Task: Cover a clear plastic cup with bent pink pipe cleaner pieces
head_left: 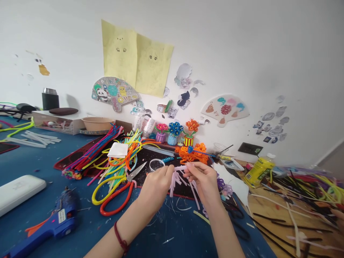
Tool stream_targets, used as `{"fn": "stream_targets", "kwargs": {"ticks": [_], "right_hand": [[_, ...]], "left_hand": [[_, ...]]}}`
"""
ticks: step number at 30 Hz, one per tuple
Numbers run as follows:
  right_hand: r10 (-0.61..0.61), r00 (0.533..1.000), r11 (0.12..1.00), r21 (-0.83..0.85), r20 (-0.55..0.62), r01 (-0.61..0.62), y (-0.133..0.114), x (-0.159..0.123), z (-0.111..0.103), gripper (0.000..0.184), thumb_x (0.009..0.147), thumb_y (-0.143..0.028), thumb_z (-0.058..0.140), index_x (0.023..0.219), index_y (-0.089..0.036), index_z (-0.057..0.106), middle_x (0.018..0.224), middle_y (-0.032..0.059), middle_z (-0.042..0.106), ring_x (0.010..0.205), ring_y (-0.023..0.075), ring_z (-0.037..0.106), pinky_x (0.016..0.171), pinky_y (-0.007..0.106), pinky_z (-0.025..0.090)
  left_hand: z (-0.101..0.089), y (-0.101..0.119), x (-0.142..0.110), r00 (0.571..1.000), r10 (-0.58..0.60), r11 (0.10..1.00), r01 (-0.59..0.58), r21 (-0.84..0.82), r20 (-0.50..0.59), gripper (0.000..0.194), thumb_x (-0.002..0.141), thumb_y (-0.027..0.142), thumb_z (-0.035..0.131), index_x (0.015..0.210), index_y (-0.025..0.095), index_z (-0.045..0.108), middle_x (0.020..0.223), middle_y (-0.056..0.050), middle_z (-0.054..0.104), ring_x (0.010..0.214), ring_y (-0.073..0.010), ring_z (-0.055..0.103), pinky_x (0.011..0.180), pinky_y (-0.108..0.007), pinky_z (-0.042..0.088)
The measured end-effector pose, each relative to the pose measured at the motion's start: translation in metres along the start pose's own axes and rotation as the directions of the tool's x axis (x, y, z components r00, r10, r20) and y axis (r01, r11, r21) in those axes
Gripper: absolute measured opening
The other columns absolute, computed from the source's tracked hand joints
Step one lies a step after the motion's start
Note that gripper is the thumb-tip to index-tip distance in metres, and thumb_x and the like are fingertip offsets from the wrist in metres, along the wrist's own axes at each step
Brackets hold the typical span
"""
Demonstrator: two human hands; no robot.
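Note:
Between my hands stretches a short pale-pink pipe cleaner. My left hand is closed around its left end, and the fingers of my right hand pinch the other end. Just below lie several cut pipe cleaner pieces of the same pale colour, on a dark mat. Scissors with one yellow and one red handle rest to the left of my left hand. Purple looped flowers lie beside my right wrist, partly hidden by it.
A blue glue gun and a white case lie at left. Bundles of coloured pipe cleaners stand behind the scissors. Potted flowers line the wall. A yellow bottle stands at right; a person's fingers show at the right edge.

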State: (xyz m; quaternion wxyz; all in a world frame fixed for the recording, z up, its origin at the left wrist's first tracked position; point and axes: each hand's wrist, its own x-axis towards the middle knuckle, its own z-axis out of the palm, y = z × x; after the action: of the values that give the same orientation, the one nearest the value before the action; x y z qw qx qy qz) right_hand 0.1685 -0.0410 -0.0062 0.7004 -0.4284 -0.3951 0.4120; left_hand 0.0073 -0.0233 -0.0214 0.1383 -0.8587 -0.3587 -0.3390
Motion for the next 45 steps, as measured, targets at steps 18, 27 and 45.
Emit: {"fn": "stream_targets", "kwargs": {"ticks": [18,27,45], "right_hand": [[-0.062,0.983,0.949,-0.294,0.174,0.112,0.003,0.001,-0.005,0.025,0.068,-0.038,0.078,0.073,-0.014,0.072,0.059,0.0033,0.067,0.055,0.0143,0.062,0.053,0.023,0.049],[-0.203,0.926,0.637,-0.675,0.319,0.373,0.003,0.000,-0.005,0.025,0.081,-0.036,0.063,0.072,-0.015,0.072,0.060,0.0013,0.065,0.052,0.0131,0.052,0.051,0.023,0.039],[-0.414,0.773,0.381,-0.680,0.481,0.626,0.014,0.002,-0.009,0.018,0.090,-0.026,0.058,0.079,-0.017,0.070,0.074,0.0039,0.070,0.066,0.0176,0.064,0.060,0.025,0.044]], "left_hand": [[-0.007,-0.003,0.017,0.879,-0.403,0.494,0.443,-0.748,0.254,0.024,0.088,0.034,0.049,0.079,0.016,0.063,0.068,-0.003,0.069,0.057,-0.0150,0.064,0.054,-0.021,0.046],[-0.006,-0.004,0.015,0.938,-0.270,0.873,0.333,-0.356,0.218,0.032,0.093,0.021,0.038,0.077,0.017,0.065,0.071,-0.005,0.068,0.064,-0.0160,0.061,0.058,-0.024,0.036],[0.001,-0.005,0.009,0.963,-0.248,0.910,0.268,-0.315,0.104,0.021,0.094,0.021,0.043,0.083,0.018,0.061,0.078,-0.002,0.067,0.070,-0.0161,0.061,0.062,-0.026,0.039]]}}
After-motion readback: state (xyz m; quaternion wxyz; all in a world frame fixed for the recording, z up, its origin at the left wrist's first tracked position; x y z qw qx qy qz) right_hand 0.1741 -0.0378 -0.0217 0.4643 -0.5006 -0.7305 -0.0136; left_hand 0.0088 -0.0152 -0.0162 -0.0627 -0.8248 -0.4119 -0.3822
